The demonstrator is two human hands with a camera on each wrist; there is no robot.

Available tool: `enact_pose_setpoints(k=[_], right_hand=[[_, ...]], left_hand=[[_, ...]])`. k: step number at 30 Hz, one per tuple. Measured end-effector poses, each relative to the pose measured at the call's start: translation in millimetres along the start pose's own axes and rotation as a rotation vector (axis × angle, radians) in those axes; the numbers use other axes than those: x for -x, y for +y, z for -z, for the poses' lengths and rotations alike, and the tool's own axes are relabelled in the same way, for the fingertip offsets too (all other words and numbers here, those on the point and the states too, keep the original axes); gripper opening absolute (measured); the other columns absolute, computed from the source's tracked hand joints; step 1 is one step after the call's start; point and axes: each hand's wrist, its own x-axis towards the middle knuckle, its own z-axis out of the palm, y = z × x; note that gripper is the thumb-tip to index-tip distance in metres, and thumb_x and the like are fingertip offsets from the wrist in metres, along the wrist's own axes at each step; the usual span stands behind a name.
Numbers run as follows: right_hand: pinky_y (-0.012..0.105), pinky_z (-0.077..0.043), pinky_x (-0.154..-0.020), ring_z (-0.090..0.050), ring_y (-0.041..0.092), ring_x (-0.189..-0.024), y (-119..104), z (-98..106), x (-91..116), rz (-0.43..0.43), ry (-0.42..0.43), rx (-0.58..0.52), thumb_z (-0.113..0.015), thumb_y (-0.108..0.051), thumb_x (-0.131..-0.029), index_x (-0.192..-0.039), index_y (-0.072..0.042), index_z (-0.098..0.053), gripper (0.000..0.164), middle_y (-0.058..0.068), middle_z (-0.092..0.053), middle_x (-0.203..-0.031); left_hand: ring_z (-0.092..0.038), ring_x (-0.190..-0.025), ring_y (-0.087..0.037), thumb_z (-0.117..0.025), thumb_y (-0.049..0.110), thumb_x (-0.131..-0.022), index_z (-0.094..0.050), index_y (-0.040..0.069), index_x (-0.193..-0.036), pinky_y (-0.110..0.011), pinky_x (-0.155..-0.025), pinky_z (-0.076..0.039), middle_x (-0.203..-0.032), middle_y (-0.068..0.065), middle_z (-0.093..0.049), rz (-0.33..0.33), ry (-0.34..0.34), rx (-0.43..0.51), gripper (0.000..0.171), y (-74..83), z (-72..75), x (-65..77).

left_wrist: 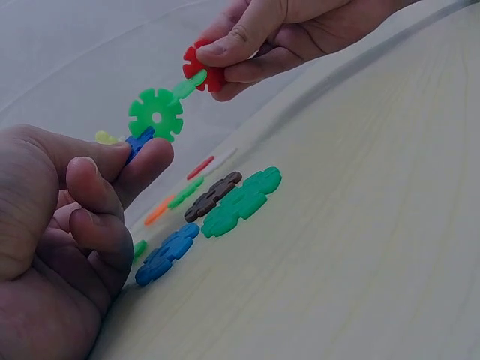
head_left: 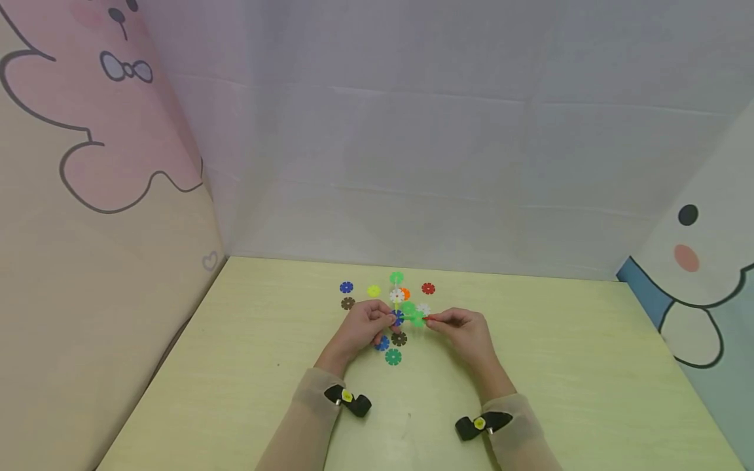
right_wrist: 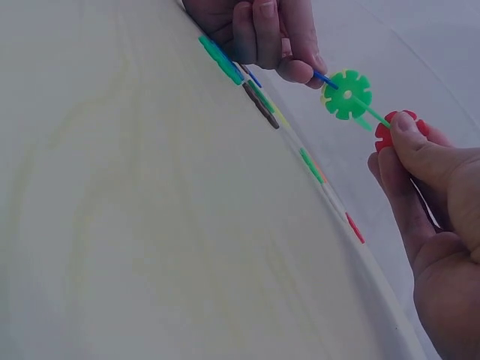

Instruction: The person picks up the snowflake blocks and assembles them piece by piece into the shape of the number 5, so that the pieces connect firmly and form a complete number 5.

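Note:
My left hand [head_left: 368, 320] pinches a blue notched disc [left_wrist: 137, 141] between thumb and index finger, its other fingers curled. Joined to that blue piece is a green snowflake disc [left_wrist: 171, 112], seen flat-on in the left wrist view. A second green disc [left_wrist: 189, 85], edge-on, sticks out from it toward the right. Between thumb and fingers, my right hand [head_left: 468, 330] holds a red disc [right_wrist: 384, 136]; it meets the edge-on green disc, and whether their slots are fully engaged I cannot tell. A bit of yellow disc [left_wrist: 105, 138] shows behind the left thumb.
Loose discs lie around the hands on the pale table [head_left: 235, 392]: blue [head_left: 346, 287], brown [head_left: 348, 303], yellow [head_left: 374, 291], dark red [head_left: 428, 288] and green [head_left: 393, 357], among several others. A white curtain [head_left: 412, 163] hangs behind the table.

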Motion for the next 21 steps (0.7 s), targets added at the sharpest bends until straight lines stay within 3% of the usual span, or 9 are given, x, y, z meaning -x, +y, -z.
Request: enact_pose_setpoints(k=[4,10,21], right_hand=[[0.023,-0.06,-0.079,-0.075,0.011,-0.088,1,0,-1,0.008,-0.007,-0.002,-0.086,0.006,-0.09,-0.09,-0.008,-0.085,0.014,0.018,-0.082,-0.1],[0.023,-0.06,-0.081,-0.074,0.011,-0.089,0,1,-1,0.002,-0.02,0.04,-0.087,0.002,-0.091,-0.099,0.002,-0.081,0.01,0.014,-0.082,-0.101],[0.024,-0.059,-0.087,-0.077,0.024,-0.102,-7,15,0,-0.094,-0.088,0.179,-0.082,-0.002,-0.097,-0.133,-0.001,-0.072,0.038,0.017,-0.077,-0.117]], left_hand=[[-0.049,-0.049,-0.008,-0.069,0.008,-0.108,-0.068,-0.001,-0.104,-0.021,-0.049,-0.043,-0.089,-0.014,-0.081,-0.007,-0.001,0.021,0.009,-1.7,0.5,-1.2],[-0.049,-0.05,-0.008,-0.07,0.011,-0.108,-0.067,0.0,-0.105,-0.021,-0.049,-0.044,-0.09,-0.013,-0.08,-0.006,0.002,0.032,0.011,-2.5,0.8,-2.3],[-0.051,-0.05,-0.007,-0.068,0.011,-0.108,-0.067,0.003,-0.106,-0.02,-0.049,-0.043,-0.091,-0.011,-0.081,0.022,0.038,0.041,0.008,0.3,1.0,-1.2]])
